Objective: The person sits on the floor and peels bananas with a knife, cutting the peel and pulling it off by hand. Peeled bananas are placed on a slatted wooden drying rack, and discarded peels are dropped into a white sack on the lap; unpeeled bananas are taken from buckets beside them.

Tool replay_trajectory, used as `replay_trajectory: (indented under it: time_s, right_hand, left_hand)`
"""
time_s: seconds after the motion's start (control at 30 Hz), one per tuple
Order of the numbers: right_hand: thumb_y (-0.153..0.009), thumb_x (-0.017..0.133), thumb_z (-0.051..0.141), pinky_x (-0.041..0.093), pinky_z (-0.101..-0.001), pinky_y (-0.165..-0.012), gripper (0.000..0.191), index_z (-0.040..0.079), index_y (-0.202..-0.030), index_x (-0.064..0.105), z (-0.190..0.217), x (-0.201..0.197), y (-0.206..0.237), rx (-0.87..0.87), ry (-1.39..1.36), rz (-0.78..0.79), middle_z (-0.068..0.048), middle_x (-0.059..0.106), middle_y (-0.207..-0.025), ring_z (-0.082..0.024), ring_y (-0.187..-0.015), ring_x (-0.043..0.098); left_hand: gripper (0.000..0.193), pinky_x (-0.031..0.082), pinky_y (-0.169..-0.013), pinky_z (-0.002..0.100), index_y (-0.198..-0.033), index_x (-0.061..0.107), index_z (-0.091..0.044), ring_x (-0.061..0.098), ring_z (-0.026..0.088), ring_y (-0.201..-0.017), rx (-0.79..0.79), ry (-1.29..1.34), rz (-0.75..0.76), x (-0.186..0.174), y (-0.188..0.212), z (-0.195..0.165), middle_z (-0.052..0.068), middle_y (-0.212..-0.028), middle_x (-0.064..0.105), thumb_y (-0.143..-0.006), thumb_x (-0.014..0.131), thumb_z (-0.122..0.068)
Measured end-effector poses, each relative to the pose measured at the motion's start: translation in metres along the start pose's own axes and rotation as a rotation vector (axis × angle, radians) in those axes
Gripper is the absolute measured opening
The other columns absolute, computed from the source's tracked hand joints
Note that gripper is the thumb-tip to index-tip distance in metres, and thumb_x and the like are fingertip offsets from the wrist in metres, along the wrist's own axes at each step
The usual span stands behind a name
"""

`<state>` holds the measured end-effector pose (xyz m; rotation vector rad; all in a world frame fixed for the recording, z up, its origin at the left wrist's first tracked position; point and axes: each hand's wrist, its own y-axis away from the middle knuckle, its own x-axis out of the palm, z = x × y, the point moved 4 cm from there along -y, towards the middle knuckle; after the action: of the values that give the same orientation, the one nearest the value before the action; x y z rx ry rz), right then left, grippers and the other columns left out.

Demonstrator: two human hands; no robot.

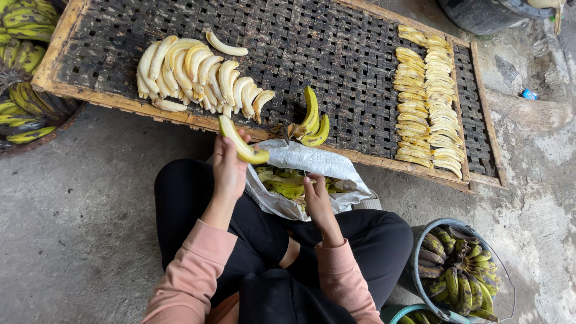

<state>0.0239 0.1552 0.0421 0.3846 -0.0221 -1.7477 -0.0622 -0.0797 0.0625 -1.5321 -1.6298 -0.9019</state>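
Left hand [229, 167]: closed around one half-peeled banana [242, 146], raised just near the woven tray [336, 54]. Right hand [317, 201]: fingers curled in peel bag [312, 165], grip unclear. On tray: two unpeeled bananas [313, 123], about twenty peeled bananas [198, 75], far left.

The woven tray [336, 54] across the top of the frame is dark brown to black in a basket-weave pattern, edged by a pale tan wooden frame. On it, the peeled bananas [192, 75] at upper left are creamy white, and the sliced banana rows [429, 90] at upper right are deeper yellow. The small unpeeled bunch [312, 123] at centre is yellow-green. The half-peeled banana [240, 144] shows cream flesh and yellow skin. The sack [312, 165] is white-grey. The sleeves [192, 276] are salmon pink, the trousers [372, 240] black. The bucket [420, 252] at lower right is grey-blue, its bananas [459, 270] green blotched with brown. The floor [78, 228] is mottled grey.
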Motion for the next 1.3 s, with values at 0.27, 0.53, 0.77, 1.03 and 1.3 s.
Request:
replay_trajectory:
  time_s: [0.27, 0.53, 0.77, 1.03, 1.3]
  right_hand:
    - [-0.089, 0.081, 0.020, 0.052, -0.0324, -0.078, 0.052, -0.003, -0.128, 0.056, 0.085, 0.006, 0.023, -0.723, 0.228, 0.078, -0.013, 0.064, -0.105, -0.016, -0.093, 0.061]
    - [-0.096, 0.070, 0.016, 0.048, -0.0361, -0.060, 0.020, -0.002, -0.106, 0.066, 0.091, 0.007, 0.030, -0.491, 0.343, 0.115, -0.017, 0.065, -0.079, -0.025, -0.064, 0.059]
    - [-0.100, 0.068, 0.010, 0.047, -0.0360, -0.063, 0.013, -0.002, -0.097, 0.065, 0.081, 0.002, 0.025, -0.423, 0.261, 0.094, -0.017, 0.063, -0.074, -0.030, -0.067, 0.054]
    - [-0.097, 0.065, 0.003, 0.053, -0.0324, -0.073, 0.009, 0.000, -0.105, 0.060, 0.096, -0.006, 0.028, -0.566, 0.234, 0.035, -0.014, 0.069, -0.091, -0.025, -0.080, 0.068]
    - [-0.097, 0.065, 0.003, 0.053, -0.0367, -0.068, 0.009, -0.001, -0.102, 0.058, 0.091, -0.024, 0.019, -0.588, 0.348, -0.224, -0.016, 0.070, -0.089, -0.031, -0.078, 0.070]
  left_hand:
    - [0.044, 0.053, -0.094, 0.030, -0.149, 0.050, -0.007, 0.059, 0.011, -0.106, -0.186, -0.309, 0.084, 0.015, 0.037, 0.055, 0.005, -0.119, 0.063, -0.106, 0.056, -0.018]
    - [0.041, 0.049, -0.093, 0.023, -0.145, 0.053, -0.003, 0.058, 0.006, -0.104, -0.088, -0.493, 0.138, 0.036, 0.039, 0.056, 0.001, -0.119, 0.064, -0.105, 0.059, -0.012]
    - [0.040, 0.054, -0.087, 0.027, -0.143, 0.057, -0.002, 0.063, 0.010, -0.095, -0.289, -0.346, 0.124, 0.049, 0.042, 0.051, 0.006, -0.110, 0.068, -0.109, 0.052, -0.022]
    - [0.041, 0.060, -0.079, 0.029, -0.137, 0.056, 0.002, 0.068, 0.014, -0.085, -0.738, 0.129, 0.108, 0.033, 0.049, 0.057, 0.012, -0.112, 0.068, -0.110, 0.039, -0.024]
    - [0.030, 0.060, -0.082, 0.032, -0.128, 0.059, 0.000, 0.061, 0.013, -0.076, -0.791, 0.318, 0.376, -0.001, 0.048, 0.080, 0.012, -0.095, 0.067, -0.119, 0.046, -0.026]
